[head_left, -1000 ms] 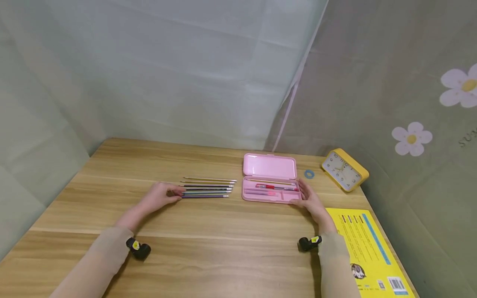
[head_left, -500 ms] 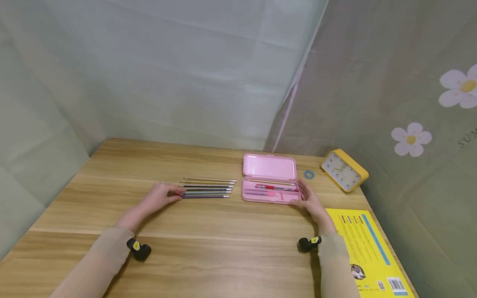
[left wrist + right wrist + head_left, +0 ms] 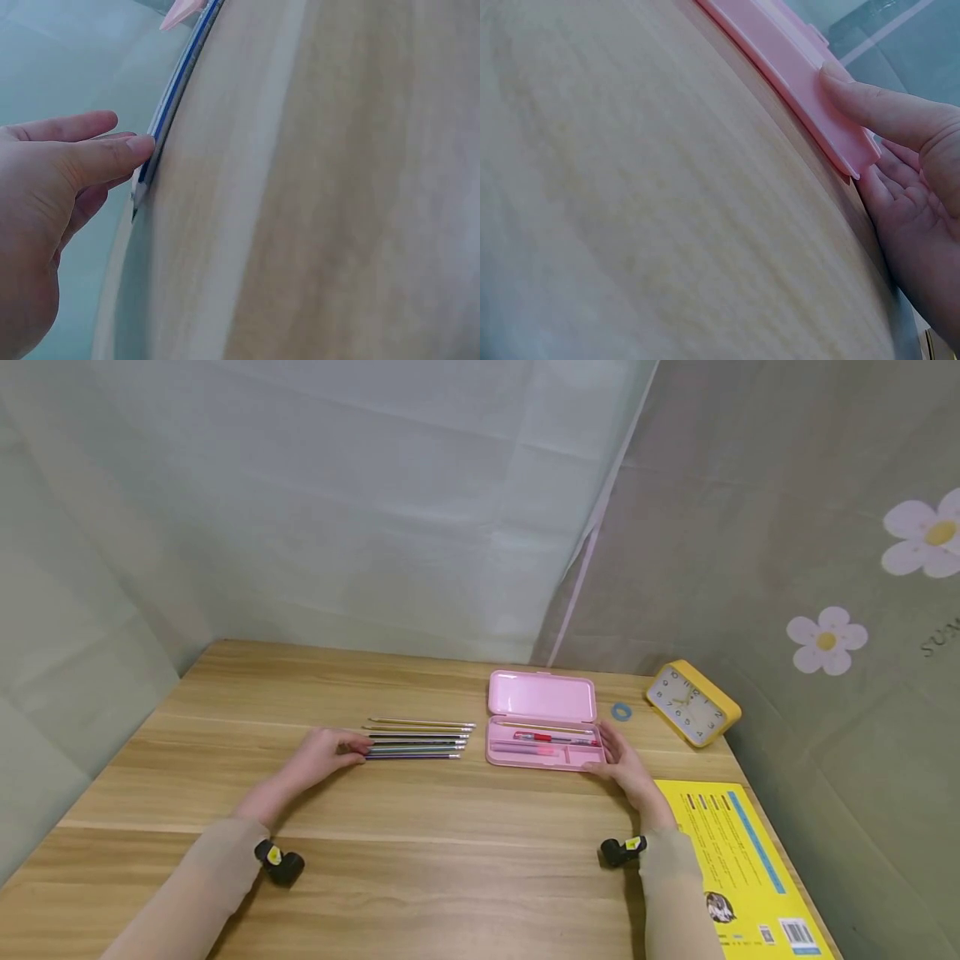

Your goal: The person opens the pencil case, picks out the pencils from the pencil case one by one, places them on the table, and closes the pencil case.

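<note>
Several pencils point(image 3: 420, 727) lie side by side on the wooden table, eraser ends to the right. At their left end, my left hand point(image 3: 322, 753) pinches the nearer pencils between thumb and fingers. In the left wrist view, the thumb lies against a blue-striped pencil point(image 3: 180, 86), its sharpened tip showing past the thumb. To the right, an open pink pencil case point(image 3: 525, 760) holds a yellow pencil point(image 3: 547, 727), a red pen point(image 3: 534, 737) and a pink-tipped pen point(image 3: 525, 747). My right hand point(image 3: 626, 768) grips its right end, thumb on the front wall point(image 3: 810, 97), fingers behind.
A blue ring point(image 3: 622, 712) lies right of the case, near a yellow alarm clock point(image 3: 693, 703). By the right forearm is a yellow book point(image 3: 738, 860). Cloth curtains point(image 3: 375, 527) stand behind the table's far edge point(image 3: 375, 653).
</note>
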